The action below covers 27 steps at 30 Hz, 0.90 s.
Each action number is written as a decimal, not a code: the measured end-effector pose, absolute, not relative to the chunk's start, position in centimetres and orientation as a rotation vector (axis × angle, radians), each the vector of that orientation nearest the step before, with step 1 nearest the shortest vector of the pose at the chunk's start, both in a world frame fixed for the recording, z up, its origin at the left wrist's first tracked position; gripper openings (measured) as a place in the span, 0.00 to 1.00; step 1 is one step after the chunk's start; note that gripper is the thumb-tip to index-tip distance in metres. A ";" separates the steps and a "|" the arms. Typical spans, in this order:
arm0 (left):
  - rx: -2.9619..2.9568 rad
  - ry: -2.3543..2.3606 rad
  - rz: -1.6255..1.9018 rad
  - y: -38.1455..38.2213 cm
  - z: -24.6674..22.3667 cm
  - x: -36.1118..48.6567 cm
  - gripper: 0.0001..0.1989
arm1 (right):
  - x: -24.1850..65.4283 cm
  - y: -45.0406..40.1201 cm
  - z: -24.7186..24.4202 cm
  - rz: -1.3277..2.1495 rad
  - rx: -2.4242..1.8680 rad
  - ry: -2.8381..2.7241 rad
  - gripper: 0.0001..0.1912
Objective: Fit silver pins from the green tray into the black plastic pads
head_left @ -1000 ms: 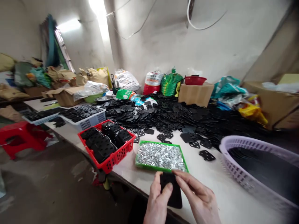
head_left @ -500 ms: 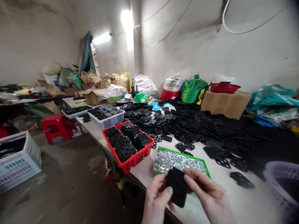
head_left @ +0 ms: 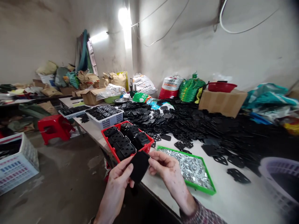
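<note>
A flat black plate (head_left: pixel 139 167) with rounded corners is tilted up over the table's front edge, close to the red basket. My left hand (head_left: pixel 120 179) grips its left side, thumb across the face. At its upper right corner, the fingertips of my right hand (head_left: pixel 164 166) are pinched together on the edge; whether they also hold a small metal piece cannot be made out. Under and beyond my right hand lies a green tray (head_left: pixel 211 188) full of small shiny metal pieces (head_left: pixel 195 169). The red basket (head_left: pixel 109 141) behind the plate holds stacked black plates (head_left: pixel 122 144).
A large heap of loose black plates (head_left: pixel 187 124) covers the table's back. A purple basket (head_left: pixel 268 174) stands at right, a white basket (head_left: pixel 105 123) beyond the red one. On the floor at left are a red stool (head_left: pixel 54 126) and a white crate (head_left: pixel 30 158).
Both hands have moved left and slightly up with the black plate, from in front of the green tray to in front of the red basket. More of the tray now shows.
</note>
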<state>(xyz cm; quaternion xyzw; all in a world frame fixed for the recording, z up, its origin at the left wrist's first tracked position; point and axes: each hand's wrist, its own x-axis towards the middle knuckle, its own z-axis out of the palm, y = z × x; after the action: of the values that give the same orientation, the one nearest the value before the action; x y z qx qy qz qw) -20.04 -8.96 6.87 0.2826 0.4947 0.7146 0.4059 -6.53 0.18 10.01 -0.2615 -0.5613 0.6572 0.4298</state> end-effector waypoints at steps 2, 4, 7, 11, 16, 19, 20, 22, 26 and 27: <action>0.757 1.330 1.836 -9.0 6.8 -20.3 0.20 | -6.6 0.4 9.7 1.674 -0.659 -1.347 0.19; 0.869 1.494 1.866 -9.1 6.6 -20.4 0.23 | -6.5 0.6 9.2 1.702 -0.684 -1.306 0.19; 1.176 1.764 1.789 -9.2 6.1 -20.5 0.23 | -6.3 0.7 8.6 1.701 -0.709 -1.299 0.19; 1.513 1.987 1.638 -9.3 5.2 -20.4 0.25 | -6.4 0.7 8.1 1.681 -0.710 -1.301 0.17; 1.861 2.238 1.531 -9.5 4.1 -20.4 0.32 | -6.6 0.2 7.8 1.705 -0.691 -1.240 0.16; 1.982 2.367 1.478 -9.6 4.0 -20.5 0.34 | -7.0 -0.2 8.0 1.690 -0.679 -1.244 0.15; 2.001 2.400 1.470 -9.6 4.1 -20.6 0.34 | -7.2 -0.3 8.1 1.686 -0.679 -1.249 0.15; 2.010 2.446 1.455 -9.7 4.2 -20.9 0.31 | -7.8 -0.5 8.3 1.688 -0.680 -1.267 0.16; 1.944 2.417 1.455 -9.7 4.8 -22.3 0.27 | -8.3 -0.7 8.7 1.693 -0.674 -1.359 0.24; 1.919 2.404 1.471 -9.6 5.0 -23.0 0.26 | -8.0 -0.8 8.6 1.661 -0.664 -1.386 0.24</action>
<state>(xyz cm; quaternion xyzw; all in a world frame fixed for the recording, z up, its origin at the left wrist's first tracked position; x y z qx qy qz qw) -22.98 -9.58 4.95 0.5577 0.6987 0.4277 -0.1337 -7.99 -0.78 8.63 -0.2655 -0.5545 0.6643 0.4253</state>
